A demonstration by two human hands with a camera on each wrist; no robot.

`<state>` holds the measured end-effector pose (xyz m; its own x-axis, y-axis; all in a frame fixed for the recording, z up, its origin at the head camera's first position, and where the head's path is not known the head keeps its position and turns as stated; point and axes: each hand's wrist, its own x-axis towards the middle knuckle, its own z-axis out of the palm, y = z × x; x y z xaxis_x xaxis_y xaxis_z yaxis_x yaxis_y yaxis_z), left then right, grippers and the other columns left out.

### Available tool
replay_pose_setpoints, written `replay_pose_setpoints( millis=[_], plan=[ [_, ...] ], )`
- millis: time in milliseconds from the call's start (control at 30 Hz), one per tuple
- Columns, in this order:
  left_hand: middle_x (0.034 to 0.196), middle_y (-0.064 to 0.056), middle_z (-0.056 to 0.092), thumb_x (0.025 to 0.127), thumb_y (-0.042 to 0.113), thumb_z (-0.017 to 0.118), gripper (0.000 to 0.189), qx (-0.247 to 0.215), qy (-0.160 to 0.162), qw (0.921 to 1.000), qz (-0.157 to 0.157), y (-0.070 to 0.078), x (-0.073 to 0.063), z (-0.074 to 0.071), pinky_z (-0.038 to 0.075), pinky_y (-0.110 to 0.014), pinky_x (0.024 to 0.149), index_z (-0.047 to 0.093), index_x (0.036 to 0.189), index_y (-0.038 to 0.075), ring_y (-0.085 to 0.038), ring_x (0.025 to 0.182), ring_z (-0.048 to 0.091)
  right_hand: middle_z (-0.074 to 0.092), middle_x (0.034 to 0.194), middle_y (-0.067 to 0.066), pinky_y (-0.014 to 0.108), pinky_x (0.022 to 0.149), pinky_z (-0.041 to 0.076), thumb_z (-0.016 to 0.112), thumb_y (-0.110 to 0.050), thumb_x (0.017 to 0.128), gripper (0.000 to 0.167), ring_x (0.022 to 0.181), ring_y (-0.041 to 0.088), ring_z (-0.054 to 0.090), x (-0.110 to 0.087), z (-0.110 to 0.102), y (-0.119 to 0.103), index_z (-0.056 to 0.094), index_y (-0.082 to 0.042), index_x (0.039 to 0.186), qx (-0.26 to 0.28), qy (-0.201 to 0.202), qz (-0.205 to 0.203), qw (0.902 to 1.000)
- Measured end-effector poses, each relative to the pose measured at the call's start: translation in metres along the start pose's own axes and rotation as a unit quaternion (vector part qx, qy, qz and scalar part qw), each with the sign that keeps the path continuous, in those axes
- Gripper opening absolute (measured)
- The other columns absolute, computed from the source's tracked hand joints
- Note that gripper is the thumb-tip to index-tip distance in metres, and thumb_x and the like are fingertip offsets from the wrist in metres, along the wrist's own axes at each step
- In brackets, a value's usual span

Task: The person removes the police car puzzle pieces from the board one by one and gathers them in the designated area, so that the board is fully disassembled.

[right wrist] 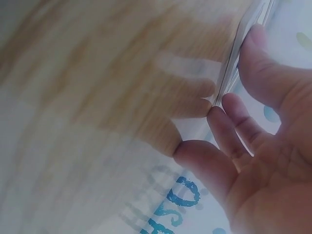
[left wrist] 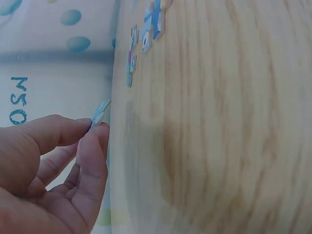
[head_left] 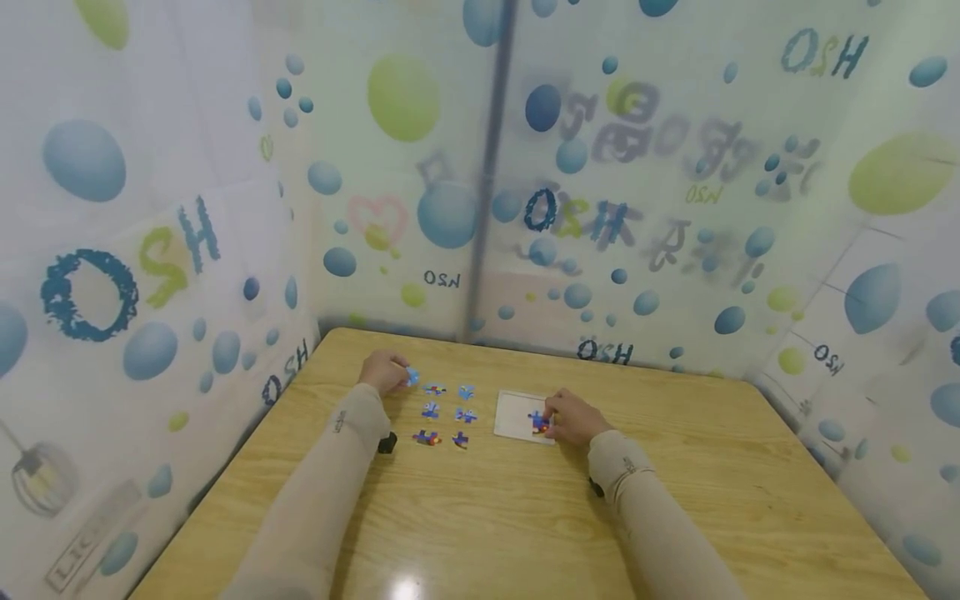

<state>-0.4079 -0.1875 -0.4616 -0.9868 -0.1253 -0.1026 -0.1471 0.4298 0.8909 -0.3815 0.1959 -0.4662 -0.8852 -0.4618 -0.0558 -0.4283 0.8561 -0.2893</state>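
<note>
My left hand [head_left: 383,371] pinches a light blue puzzle piece [left wrist: 100,113] between thumb and fingertips, at the back left of the table. In the left wrist view the piece stands tilted, seen nearly edge-on. My right hand [head_left: 576,418] rests at the right edge of a flat white puzzle tray [head_left: 512,427], its fingers loosely bent. Beside those fingertips, a dark blue joined puzzle section [head_left: 537,422] lies in the tray, partly covered by the hand. The right wrist view shows the thumb [right wrist: 258,63] against the tray's edge and other fingertips touching the table.
Several loose puzzle pieces lie in short rows between the left hand and the tray, among them a red-and-blue piece [head_left: 427,437] and a light blue one [head_left: 466,392]. The wooden table [head_left: 480,517] meets printed curtains [head_left: 405,208] at its back and sides.
</note>
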Motion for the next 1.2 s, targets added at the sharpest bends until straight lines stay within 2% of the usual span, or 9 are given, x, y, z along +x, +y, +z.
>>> replay_pose_setpoints(
  millis=[133, 267, 567, 667, 867, 1033, 1200],
  plan=[
    [0.108, -0.025, 0.068, 0.090, -0.005, 0.066, 0.028, 0.054, 0.009, 0.9985, 0.009, -0.003, -0.001, -0.001, 0.058, -0.028, 0.063, 0.065, 0.117, -0.009, -0.018, 0.070, 0.067, 0.055, 0.116, 0.007, 0.047, 0.089, 0.052, 0.078, -0.018, 0.091, 0.015, 0.103, 0.024, 0.056, 0.000, 0.001, 0.001, 0.063, -0.016, 0.095, 0.000, 0.000, 0.006, 1.0000],
    [0.109, -0.026, 0.068, 0.091, -0.003, 0.067, 0.024, 0.112, 0.028, 0.9932, 0.017, -0.003, -0.005, 0.000, 0.057, -0.027, 0.062, 0.067, 0.114, -0.009, -0.020, 0.071, 0.069, 0.056, 0.118, 0.009, 0.047, 0.089, 0.052, 0.077, -0.018, 0.091, 0.015, 0.104, 0.025, 0.057, -0.002, 0.000, 0.001, 0.063, -0.016, 0.095, -0.002, 0.003, 0.003, 1.0000],
    [0.106, -0.025, 0.071, 0.089, -0.002, 0.066, 0.022, 0.177, 0.043, 0.9828, 0.032, -0.002, -0.004, 0.001, 0.060, -0.028, 0.065, 0.070, 0.109, -0.009, -0.022, 0.073, 0.072, 0.056, 0.118, 0.009, 0.047, 0.089, 0.052, 0.076, -0.016, 0.092, 0.014, 0.103, 0.026, 0.056, -0.003, 0.000, 0.000, 0.063, -0.014, 0.096, 0.000, 0.003, -0.003, 1.0000],
    [0.107, -0.025, 0.072, 0.088, 0.001, 0.069, 0.022, 0.200, 0.048, 0.9780, 0.031, -0.004, -0.001, 0.000, 0.061, -0.033, 0.071, 0.071, 0.108, -0.009, -0.026, 0.078, 0.072, 0.056, 0.118, 0.009, 0.047, 0.088, 0.052, 0.077, -0.016, 0.092, 0.014, 0.102, 0.025, 0.056, -0.002, 0.000, 0.000, 0.063, -0.014, 0.096, -0.002, 0.004, -0.001, 1.0000],
    [0.108, -0.022, 0.073, 0.089, 0.006, 0.076, 0.019, 0.224, 0.053, 0.9729, 0.027, -0.007, 0.005, 0.001, 0.057, -0.046, 0.089, 0.073, 0.103, -0.006, -0.037, 0.099, 0.069, 0.056, 0.118, 0.008, 0.048, 0.087, 0.053, 0.077, -0.016, 0.091, 0.015, 0.101, 0.025, 0.056, -0.002, -0.001, 0.000, 0.063, -0.014, 0.098, -0.007, 0.005, 0.003, 1.0000],
    [0.111, -0.020, 0.073, 0.090, 0.009, 0.076, 0.020, 0.234, 0.052, 0.9704, 0.025, -0.007, 0.001, 0.001, 0.056, -0.049, 0.091, 0.074, 0.106, -0.003, -0.037, 0.103, 0.069, 0.056, 0.119, 0.009, 0.048, 0.088, 0.053, 0.076, -0.016, 0.092, 0.015, 0.101, 0.025, 0.055, -0.001, -0.001, -0.001, 0.063, -0.015, 0.098, -0.009, 0.004, 0.003, 0.9999],
    [0.110, -0.020, 0.073, 0.090, 0.008, 0.076, 0.020, 0.235, 0.053, 0.9697, 0.043, -0.009, -0.001, 0.001, 0.057, -0.049, 0.090, 0.074, 0.106, -0.003, -0.037, 0.103, 0.068, 0.056, 0.119, 0.010, 0.049, 0.088, 0.053, 0.077, -0.015, 0.091, 0.016, 0.102, 0.026, 0.056, 0.000, 0.000, -0.002, 0.062, -0.014, 0.097, -0.011, 0.005, 0.004, 0.9999]
  ],
)
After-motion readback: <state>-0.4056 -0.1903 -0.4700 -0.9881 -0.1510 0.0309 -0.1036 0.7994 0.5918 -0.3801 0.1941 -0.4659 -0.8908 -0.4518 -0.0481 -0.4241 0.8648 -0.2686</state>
